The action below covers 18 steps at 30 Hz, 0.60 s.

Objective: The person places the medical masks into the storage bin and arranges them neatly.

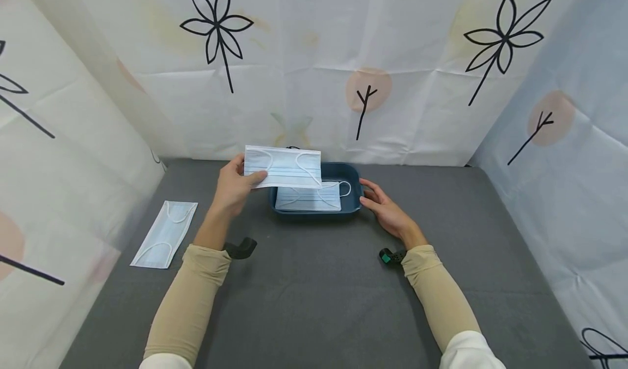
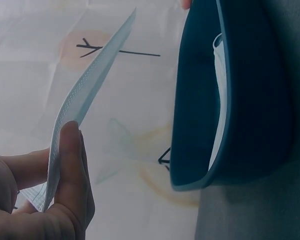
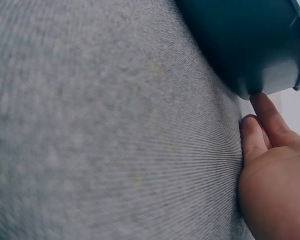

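Observation:
My left hand (image 1: 233, 186) pinches a light-blue face mask (image 1: 287, 168) by its left end, thumb on the near side. The mask hangs over the back left of a dark blue bin (image 1: 345, 175), apart from it in the left wrist view. Inside the bin lies another face mask (image 1: 308, 200), one white ear loop by the right wall; whether more lie under it I cannot tell. With fairly straight fingers, my right hand (image 1: 390, 215) touches the bin's right end. In the right wrist view, a fingertip (image 3: 258, 100) meets the bin's outer wall.
On the left of the grey table (image 1: 314, 292) another face mask (image 1: 164, 235) lies flat at a slant. White cloth walls (image 1: 304, 42) with printed flowers and trees stand behind and at both sides. A thin dark thing shows just behind the bin.

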### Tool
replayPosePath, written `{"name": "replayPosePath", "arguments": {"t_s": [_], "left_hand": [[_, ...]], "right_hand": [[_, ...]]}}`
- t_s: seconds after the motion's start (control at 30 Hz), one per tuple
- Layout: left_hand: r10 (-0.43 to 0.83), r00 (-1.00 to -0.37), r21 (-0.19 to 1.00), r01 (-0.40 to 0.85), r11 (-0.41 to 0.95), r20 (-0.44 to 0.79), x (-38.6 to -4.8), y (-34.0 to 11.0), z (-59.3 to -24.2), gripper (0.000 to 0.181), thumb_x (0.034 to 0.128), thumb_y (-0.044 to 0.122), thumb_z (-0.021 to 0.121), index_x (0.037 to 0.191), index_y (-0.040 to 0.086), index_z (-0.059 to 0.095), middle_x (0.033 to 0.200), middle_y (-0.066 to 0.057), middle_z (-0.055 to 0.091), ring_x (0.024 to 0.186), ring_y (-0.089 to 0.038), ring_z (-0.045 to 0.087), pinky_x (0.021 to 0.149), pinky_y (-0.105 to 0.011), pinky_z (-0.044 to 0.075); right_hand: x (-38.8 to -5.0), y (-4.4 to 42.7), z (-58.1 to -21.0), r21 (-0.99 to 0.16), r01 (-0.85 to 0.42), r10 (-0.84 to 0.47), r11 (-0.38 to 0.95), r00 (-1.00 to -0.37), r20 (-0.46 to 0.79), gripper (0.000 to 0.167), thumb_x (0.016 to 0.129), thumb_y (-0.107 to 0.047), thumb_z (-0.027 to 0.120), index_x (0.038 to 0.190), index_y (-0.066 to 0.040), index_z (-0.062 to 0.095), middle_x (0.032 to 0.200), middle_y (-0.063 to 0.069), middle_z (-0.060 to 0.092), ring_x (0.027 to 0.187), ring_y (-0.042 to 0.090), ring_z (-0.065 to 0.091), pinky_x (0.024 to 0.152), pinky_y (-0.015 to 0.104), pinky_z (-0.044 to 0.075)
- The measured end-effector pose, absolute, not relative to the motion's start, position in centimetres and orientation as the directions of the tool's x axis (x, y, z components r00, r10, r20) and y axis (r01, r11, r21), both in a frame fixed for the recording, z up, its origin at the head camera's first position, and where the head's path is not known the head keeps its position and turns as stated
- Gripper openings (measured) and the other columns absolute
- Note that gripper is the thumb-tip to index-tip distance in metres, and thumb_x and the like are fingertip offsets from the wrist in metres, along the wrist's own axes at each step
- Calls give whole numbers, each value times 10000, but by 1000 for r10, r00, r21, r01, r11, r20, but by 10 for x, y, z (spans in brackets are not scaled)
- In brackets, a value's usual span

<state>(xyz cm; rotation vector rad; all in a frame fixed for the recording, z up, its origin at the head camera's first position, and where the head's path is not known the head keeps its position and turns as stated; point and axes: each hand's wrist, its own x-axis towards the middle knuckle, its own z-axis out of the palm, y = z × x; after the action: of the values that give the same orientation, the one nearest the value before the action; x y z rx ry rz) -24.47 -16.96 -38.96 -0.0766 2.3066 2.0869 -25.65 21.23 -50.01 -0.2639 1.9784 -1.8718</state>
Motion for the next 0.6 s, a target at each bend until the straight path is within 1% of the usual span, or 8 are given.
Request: {"name": "replayPosePath", "arguments": {"t_s": [0.1, 0.2, 0.27, 0.37, 0.43, 0.5, 0.53, 0.6], "left_hand": [[-9, -997, 992, -83, 92, -82, -247, -164, -394, 621, 970, 50, 663, 1537, 87, 412, 1313, -110, 551, 1086, -174, 644, 851, -243, 587], [-9, -994, 990, -114, 81, -113, -250, -159, -399, 632, 972, 51, 659, 1547, 99, 401, 1349, -124, 542, 1113, -198, 635, 870, -268, 589], [-10, -992, 989, -129, 75, -128, -251, -156, -402, 637, 972, 50, 658, 1551, 107, 398, 1371, -135, 537, 1134, -212, 627, 878, -271, 588], [-1, -991, 989, -136, 63, -136, -253, -151, -405, 644, 968, 49, 663, 1552, 108, 399, 1396, -151, 529, 1160, -227, 620, 899, -277, 589], [5, -990, 989, -138, 53, -139, -254, -147, -407, 642, 963, 47, 669, 1547, 107, 407, 1397, -154, 526, 1164, -234, 614, 908, -293, 589], [13, -990, 989, -143, 46, -144, -255, -143, -409, 634, 961, 44, 672, 1538, 99, 415, 1394, -156, 525, 1167, -244, 611, 898, -296, 592], [14, -989, 988, -147, 42, -148, -256, -141, -409, 629, 960, 41, 672, 1533, 96, 421, 1392, -155, 526, 1165, -245, 608, 885, -289, 593], [13, -988, 987, -156, 35, -157, -256, -139, -411, 613, 957, 33, 672, 1519, 94, 435, 1378, -143, 535, 1153, -243, 606, 849, -271, 594]], "right_hand": [[-257, 213, -500, -987, 130, -406, 92, -901, -156, 671, 1057, -294, 550, 1624, -264, 194, 1701, 168, 145, 1580, 361, 125, 1264, 618, 41], [-259, 213, -501, -987, 116, -409, 113, -900, -152, 665, 1057, -288, 553, 1624, -269, 206, 1697, 168, 172, 1560, 373, 194, 1248, 601, 158], [-260, 212, -500, -986, 103, -406, 134, -902, -150, 661, 1053, -284, 563, 1621, -272, 226, 1688, 168, 212, 1525, 369, 276, 1206, 537, 288], [-261, 212, -499, -983, 76, -381, 164, -915, -134, 653, 1038, -258, 593, 1611, -250, 279, 1649, 190, 307, 1440, 368, 406, 1070, 374, 453], [-262, 213, -498, -981, 48, -352, 189, -929, -114, 644, 1020, -232, 626, 1596, -225, 337, 1608, 202, 382, 1394, 357, 464, 972, 262, 495], [-263, 214, -498, -977, 20, -322, 213, -942, -90, 637, 998, -206, 660, 1576, -199, 393, 1569, 208, 441, 1367, 367, 500, 906, 207, 509], [-263, 215, -498, -974, 2, -312, 226, -947, -74, 633, 989, -198, 673, 1567, -186, 414, 1554, 211, 461, 1335, 335, 532, 889, 195, 510], [-264, 217, -500, -970, -25, -294, 242, -955, -49, 620, 976, -185, 691, 1548, -175, 451, 1526, 203, 498, 1268, 228, 588, 865, 189, 507]]}}
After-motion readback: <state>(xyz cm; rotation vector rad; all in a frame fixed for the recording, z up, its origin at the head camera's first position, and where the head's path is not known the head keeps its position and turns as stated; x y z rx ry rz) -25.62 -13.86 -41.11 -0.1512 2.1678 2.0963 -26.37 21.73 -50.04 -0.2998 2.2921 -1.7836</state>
